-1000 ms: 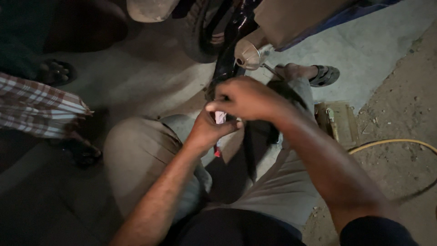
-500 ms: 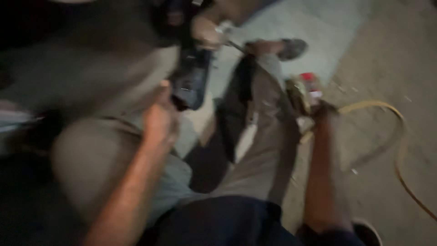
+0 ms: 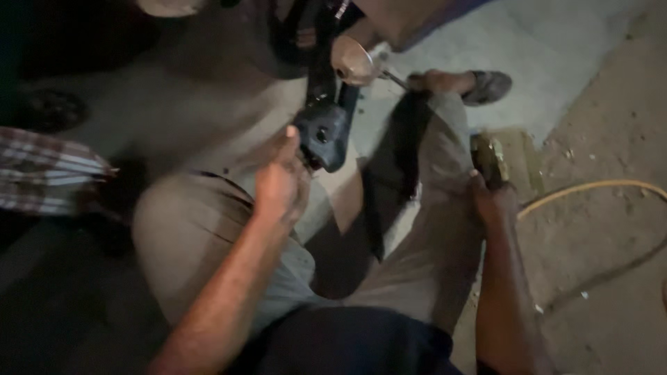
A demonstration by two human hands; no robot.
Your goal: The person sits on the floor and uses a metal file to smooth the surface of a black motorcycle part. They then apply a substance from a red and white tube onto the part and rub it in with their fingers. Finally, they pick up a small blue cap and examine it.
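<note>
I squat on the ground with my knees apart in grey trousers. My left hand (image 3: 280,179) is raised between my knees, its fingertips against a dark blue-grey plastic part (image 3: 322,134) that hangs from a vehicle above. Whether it grips the part I cannot tell. My right hand (image 3: 492,198) reaches down beside my right knee to a low box (image 3: 501,161) on the ground and touches a small object at its edge; its fingers are partly hidden and blurred.
A round chrome mirror (image 3: 353,61) on a thin stem sits above the plastic part. My sandalled foot (image 3: 479,85) rests on pale concrete. A yellow hose (image 3: 590,189) curves over the dirt at right. Another person's checked cloth (image 3: 48,170) is at left.
A second ago both hands were together on a small white and red item by the dark part. My right hand has since swung right and down to the box; my left stayed by the part.
</note>
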